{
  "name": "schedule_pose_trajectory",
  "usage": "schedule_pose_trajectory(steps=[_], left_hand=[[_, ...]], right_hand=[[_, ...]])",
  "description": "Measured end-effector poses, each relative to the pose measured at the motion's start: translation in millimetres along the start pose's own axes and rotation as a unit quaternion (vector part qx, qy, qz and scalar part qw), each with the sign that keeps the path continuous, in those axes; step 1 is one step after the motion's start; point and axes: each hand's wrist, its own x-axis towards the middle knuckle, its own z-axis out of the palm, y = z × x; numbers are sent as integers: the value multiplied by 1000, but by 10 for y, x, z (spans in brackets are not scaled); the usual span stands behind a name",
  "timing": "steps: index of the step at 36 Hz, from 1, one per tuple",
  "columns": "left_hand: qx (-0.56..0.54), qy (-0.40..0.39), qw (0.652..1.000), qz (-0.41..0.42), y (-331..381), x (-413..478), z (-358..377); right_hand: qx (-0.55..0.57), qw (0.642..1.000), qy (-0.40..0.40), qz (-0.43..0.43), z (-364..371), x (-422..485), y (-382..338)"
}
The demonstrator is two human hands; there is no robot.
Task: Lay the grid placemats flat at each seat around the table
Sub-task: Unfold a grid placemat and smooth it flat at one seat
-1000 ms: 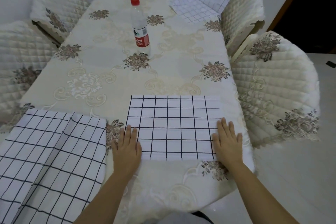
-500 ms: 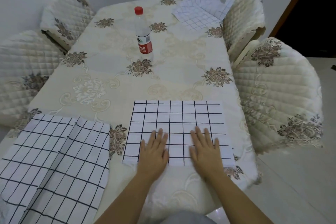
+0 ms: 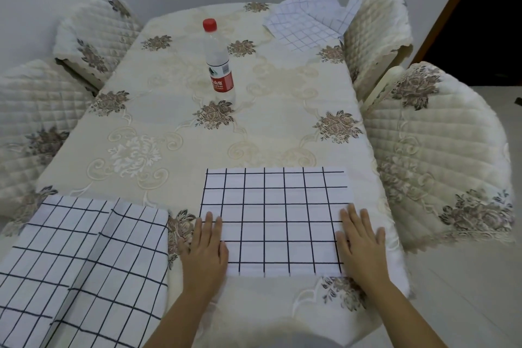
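A white placemat with a black grid [image 3: 275,217] lies flat on the near right part of the table [image 3: 175,127]. My left hand [image 3: 205,246] presses flat on its near left edge, fingers straight. My right hand [image 3: 360,243] presses flat on its near right edge. A second grid placemat [image 3: 82,268] lies at the near left corner, rumpled with folds and hanging over the table edge. A third one with fainter lines [image 3: 308,25] lies crumpled at the far right corner, partly draped on a chair.
A plastic water bottle with a red cap and label [image 3: 218,59] stands upright in the middle of the floral tablecloth. Quilted cream chairs stand at the left [image 3: 31,121], far left [image 3: 93,34], far right [image 3: 375,34] and right [image 3: 440,155].
Both hands slid apart from the middle of the near placemat out to its left and right edges, after coming together half a second before. The placemat stays flat.
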Motion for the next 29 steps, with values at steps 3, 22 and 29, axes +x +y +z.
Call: schedule_pose_trajectory(steps=[3, 22, 29], left_hand=[[-6, 7, 1000, 7, 67, 70, 33], [66, -128, 978, 154, 1172, 1097, -140], [-22, -21, 970, 239, 1325, 1221, -119]], right_hand=[[3, 1000, -17, 7, -36, 106, -50], [-111, 990, -59, -65, -355, 1310, -391], [-205, 971, -106, -65, -568, 1644, -497]])
